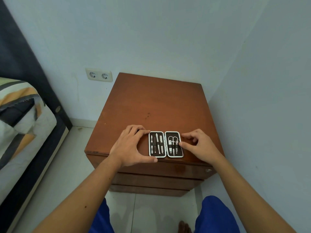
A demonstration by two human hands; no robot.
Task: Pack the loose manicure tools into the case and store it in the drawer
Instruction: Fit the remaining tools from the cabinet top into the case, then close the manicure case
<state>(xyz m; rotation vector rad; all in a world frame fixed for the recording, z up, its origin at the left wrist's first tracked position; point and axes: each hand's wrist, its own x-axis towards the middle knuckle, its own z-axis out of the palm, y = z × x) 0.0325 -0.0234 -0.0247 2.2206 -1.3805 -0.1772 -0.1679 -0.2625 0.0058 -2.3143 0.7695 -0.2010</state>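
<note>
The manicure case (165,144) lies spread flat near the front edge of the brown wooden cabinet top (156,101). Its dark lining holds several slim metal tools (156,143) under a strap in the left half, and scissors and clippers (173,144) in the right half. My left hand (133,145) rests against the case's left edge, fingers at the top corner and thumb at the bottom corner. My right hand (197,145) touches the right edge, thumb tip on the rightmost tool. The top drawer front (168,169) is closed below.
The cabinet stands in a corner, with white walls behind and to the right. A double wall socket (99,75) is at the left of it. A bed (21,125) with a dark frame runs along the left. My knees in blue shorts are below, over a tiled floor.
</note>
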